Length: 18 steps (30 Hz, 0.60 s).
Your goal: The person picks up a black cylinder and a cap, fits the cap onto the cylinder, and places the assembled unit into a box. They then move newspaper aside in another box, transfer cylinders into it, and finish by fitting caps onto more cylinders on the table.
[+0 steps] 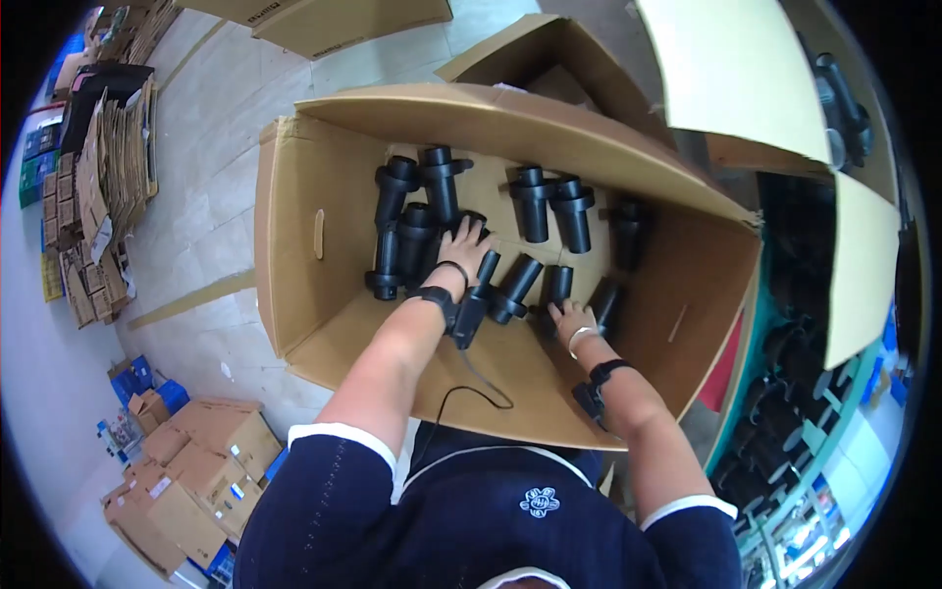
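Observation:
Inside an open cardboard box (334,329) stand and lean several black flanged tubes, each with a wide collar near one end. My left hand (463,250) reaches down among them near the middle, its fingers bent over a black flanged tube (475,218) that it largely hides. To its right, my right hand (573,320) has its fingers on another black flanged tube (559,283) close to the near wall. A leaning black flanged tube (516,289) lies between my hands. A pair of black flanged tubes (533,204) stands by the far wall.
Another open carton (549,59) adjoins the far side. Flattened cardboard (123,157) is stacked at the left, with cartons (201,481) at the lower left. A green rack (834,422) of black parts stands at the right. A cable (471,388) hangs from my left wrist.

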Each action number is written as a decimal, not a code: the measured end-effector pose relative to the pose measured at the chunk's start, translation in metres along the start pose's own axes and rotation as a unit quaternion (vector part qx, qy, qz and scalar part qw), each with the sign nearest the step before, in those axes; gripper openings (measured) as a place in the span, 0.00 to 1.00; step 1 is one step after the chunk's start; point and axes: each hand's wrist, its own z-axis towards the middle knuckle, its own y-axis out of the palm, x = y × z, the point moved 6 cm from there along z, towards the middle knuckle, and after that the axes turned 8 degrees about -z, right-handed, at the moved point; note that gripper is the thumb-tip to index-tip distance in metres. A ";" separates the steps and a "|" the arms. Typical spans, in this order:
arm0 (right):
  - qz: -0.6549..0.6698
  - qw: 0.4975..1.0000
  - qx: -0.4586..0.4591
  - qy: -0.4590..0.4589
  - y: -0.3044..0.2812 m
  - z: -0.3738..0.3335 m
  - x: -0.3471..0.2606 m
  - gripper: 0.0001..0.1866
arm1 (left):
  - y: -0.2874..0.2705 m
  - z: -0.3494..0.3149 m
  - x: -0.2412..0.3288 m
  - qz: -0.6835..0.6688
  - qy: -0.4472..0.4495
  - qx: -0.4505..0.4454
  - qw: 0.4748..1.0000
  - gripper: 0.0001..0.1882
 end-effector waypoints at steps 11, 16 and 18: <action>0.049 0.993 0.097 0.055 0.017 0.044 -0.029 0.21 | 0.056 -0.013 -0.003 0.089 0.058 -0.082 0.991 0.36; 0.153 0.983 0.092 0.043 0.007 0.055 -0.019 0.24 | 0.071 -0.013 -0.003 0.086 0.102 -0.076 0.988 0.24; 0.243 0.965 0.081 0.059 -0.010 0.046 -0.020 0.27 | 0.070 -0.019 -0.001 0.074 0.129 -0.048 0.988 0.18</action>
